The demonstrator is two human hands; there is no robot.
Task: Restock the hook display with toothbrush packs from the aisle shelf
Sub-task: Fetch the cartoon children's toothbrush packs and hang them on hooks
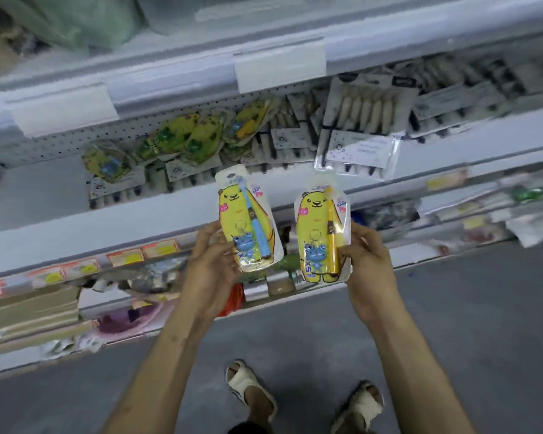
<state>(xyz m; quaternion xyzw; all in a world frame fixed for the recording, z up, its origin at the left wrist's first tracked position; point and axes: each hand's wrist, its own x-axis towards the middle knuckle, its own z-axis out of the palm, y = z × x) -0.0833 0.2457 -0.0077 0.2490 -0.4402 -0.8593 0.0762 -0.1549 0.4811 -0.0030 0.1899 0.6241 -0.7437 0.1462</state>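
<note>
My left hand grips a yellow bear-shaped toothbrush pack with a blue brush by its lower left edge. My right hand pinches a second bear pack with a yellow brush at its lower right edge. Both packs stand upright, side by side and apart, in front of the shelf edge. Behind them, more yellow bear packs lie on the aisle shelf against a pegboard back wall.
Grey multi-brush packs lie heaped on the shelf's right half. Blank price tag holders hang on the shelf above. Lower shelves hold mixed goods. My two sandalled feet stand on the grey floor.
</note>
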